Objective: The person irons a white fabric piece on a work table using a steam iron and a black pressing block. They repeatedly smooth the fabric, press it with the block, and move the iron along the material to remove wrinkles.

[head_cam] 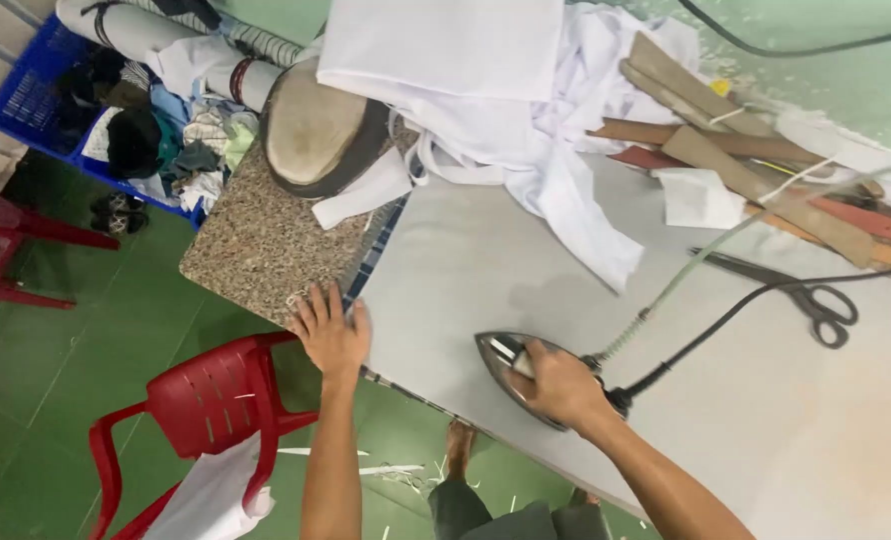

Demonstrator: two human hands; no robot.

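Iron gripped by right hand, left hand flat

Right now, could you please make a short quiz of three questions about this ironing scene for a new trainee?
1. True or false: the right hand grips the iron.
2. Where does the left hand rest?
A. on the scissors
B. at the edge of the grey ironing table
C. on the red chair
3. Fill in: the pile of white cloth lies at the ____ end of the table from the person.

Key: 1 true; 2 B; 3 far.
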